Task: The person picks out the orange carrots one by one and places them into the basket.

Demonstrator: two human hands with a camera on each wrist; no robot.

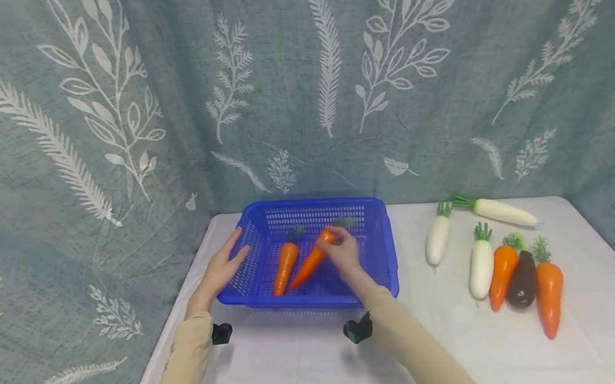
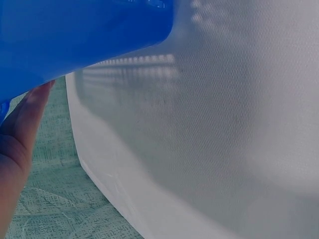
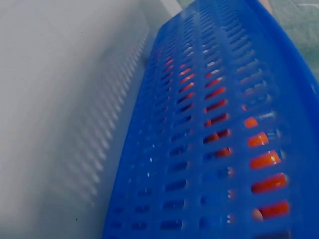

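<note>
A blue plastic basket (image 1: 316, 305) with slotted walls stands on the white-covered table. Inside it lies one orange carrot (image 1: 286, 267) with a green top. My right hand (image 1: 345, 255) reaches over the near rim and pinches a second carrot (image 1: 308, 267) near its leafy end; that carrot slants beside the first. At the basket's left side is my left hand (image 1: 218, 278), its fingers extended and touching the rim. In the left wrist view, part of the left hand (image 2: 22, 144) lies against the outside of the basket (image 2: 84, 40). Orange shows through the slots of the basket (image 3: 219, 124) in the right wrist view.
On the right of the table lie several white radishes (image 1: 437, 240), two more carrots (image 1: 550, 295) and a dark eggplant (image 1: 523, 282) between them. A grey-green leaf-patterned curtain (image 1: 287, 95) hangs behind and beside the table (image 1: 426, 329).
</note>
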